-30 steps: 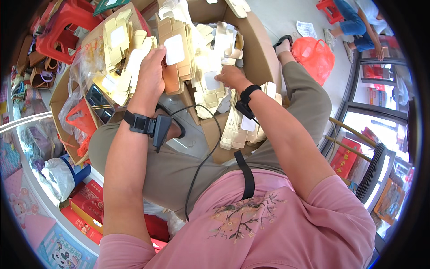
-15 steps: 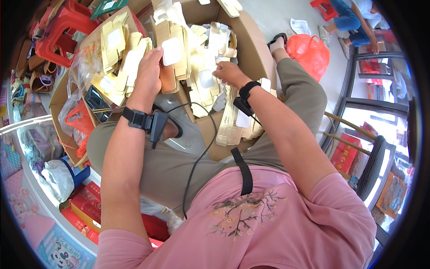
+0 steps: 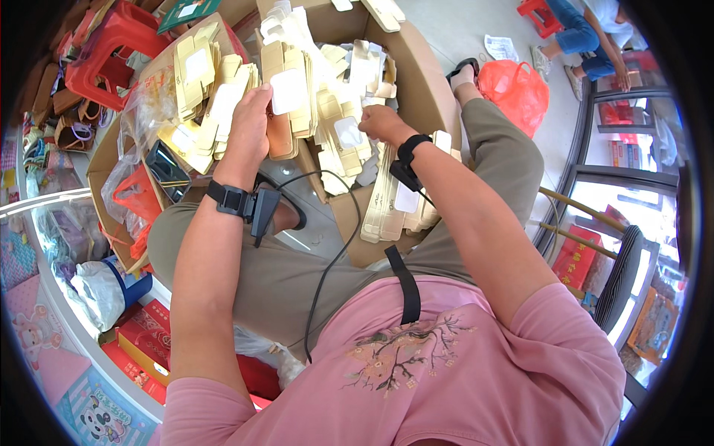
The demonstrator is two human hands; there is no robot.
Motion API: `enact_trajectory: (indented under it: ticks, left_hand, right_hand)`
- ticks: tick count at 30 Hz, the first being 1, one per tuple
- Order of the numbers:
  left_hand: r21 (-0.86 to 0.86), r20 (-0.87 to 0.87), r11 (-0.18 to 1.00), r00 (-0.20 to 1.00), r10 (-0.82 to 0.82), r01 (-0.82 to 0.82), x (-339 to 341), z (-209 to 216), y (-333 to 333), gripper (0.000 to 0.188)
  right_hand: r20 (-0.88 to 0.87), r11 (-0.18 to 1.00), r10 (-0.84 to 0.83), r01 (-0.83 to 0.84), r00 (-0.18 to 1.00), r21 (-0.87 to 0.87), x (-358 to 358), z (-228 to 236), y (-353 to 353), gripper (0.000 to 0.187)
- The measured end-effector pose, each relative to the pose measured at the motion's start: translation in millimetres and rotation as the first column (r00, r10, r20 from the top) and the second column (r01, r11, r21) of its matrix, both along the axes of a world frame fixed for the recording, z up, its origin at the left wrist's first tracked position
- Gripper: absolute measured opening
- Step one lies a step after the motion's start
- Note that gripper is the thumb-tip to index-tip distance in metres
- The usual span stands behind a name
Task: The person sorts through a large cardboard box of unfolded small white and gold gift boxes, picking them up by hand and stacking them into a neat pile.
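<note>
My left hand [image 3: 251, 123] grips the left edge of a stack of flattened gold cartons [image 3: 288, 91] with white panels, its thumb along the edge. To its right, my right hand [image 3: 382, 123] is closed, its fingertips at the edge of another flattened gold carton [image 3: 348, 132] with a pale panel. The fingers' undersides are hidden. Both stand over a cardboard box [image 3: 420, 70] holding more folded cartons [image 3: 364, 67]. Further flat cartons [image 3: 394, 197] lie near my right wrist. More gold cartons [image 3: 197, 67] are piled left of my left hand.
An open cardboard box [image 3: 100, 178] with plastic bags stands at the left, near a red stool [image 3: 111, 56]. A red plastic bag [image 3: 513, 93] sits on the floor beyond my leg. Another person [image 3: 595, 33] is at the far right. A black cable [image 3: 327, 260] runs between my arms.
The whole view has shifted slightly. Both hands keep nearly the same places and grips; the carton at my right fingertips looks slightly turned.
</note>
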State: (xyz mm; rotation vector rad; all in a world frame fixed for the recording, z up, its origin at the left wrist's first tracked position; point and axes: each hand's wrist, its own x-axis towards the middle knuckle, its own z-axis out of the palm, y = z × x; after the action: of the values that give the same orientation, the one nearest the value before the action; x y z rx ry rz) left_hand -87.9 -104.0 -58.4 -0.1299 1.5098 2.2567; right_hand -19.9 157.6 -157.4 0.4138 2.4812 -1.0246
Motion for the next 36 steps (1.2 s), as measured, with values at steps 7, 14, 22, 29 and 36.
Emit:
enact_trajectory:
  ticks: [7, 14, 22, 29, 36]
  left_hand:
    - [-0.040, 0.018, 0.999, 1.000, -0.022, 0.023, 1.3, -1.1, -0.7, 0.026]
    - [-0.050, 0.065, 0.996, 0.996, -0.068, 0.071, 6.8, 1.6, 6.4, 0.022]
    - [0.056, 0.065, 0.990, 0.989, -0.130, 0.127, 11.0, 1.4, 9.9, 0.025]
    - [0.057, 0.043, 0.996, 0.996, -0.073, 0.070, 1.3, 7.0, 2.9, 0.030]
    - [0.095, 0.041, 0.995, 0.999, 0.003, -0.007, -0.2, 7.9, 1.6, 0.028]
  right_hand:
    - [0.059, 0.803, -0.168, 0.172, 0.984, -0.570, -1.3, 63.0, -1.9, 0.013]
    - [0.019, 0.581, -0.230, 0.153, 0.973, -0.799, 0.5, 110.8, -21.9, 0.013]
    - [-0.012, 0.528, -0.189, 0.091, 0.982, -0.844, -5.1, 116.5, -37.4, 0.015]
    - [-0.005, 0.776, -0.207, 0.161, 0.978, -0.610, -17.4, 91.9, -11.8, 0.025]
    - [0.062, 1.000, 0.023, -0.023, 0.998, -0.009, -6.9, 14.4, -9.1, 0.036]
